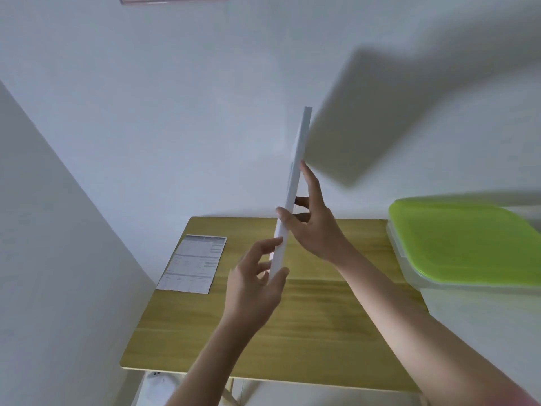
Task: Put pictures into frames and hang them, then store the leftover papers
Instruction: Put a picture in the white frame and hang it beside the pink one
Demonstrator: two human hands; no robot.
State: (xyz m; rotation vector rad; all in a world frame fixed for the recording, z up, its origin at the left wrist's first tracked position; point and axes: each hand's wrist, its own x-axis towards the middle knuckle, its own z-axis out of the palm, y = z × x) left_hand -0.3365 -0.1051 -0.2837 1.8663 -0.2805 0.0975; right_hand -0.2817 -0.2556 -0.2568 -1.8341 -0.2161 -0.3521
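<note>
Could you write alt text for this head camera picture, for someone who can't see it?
Two hands hold a thin white picture frame edge-on above a wooden table: the left hand pinches its lower end, the right hand grips its middle. A printed paper lies on the table; a green-lidded box sits at right.

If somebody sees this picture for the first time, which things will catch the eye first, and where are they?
First, the white frame, seen edge-on in the centre and held up by both hands: the left hand grips its lower end, the right hand holds it higher. Next, the bright green lid of a container at the right, and the printed paper lying on the wooden table.
</note>
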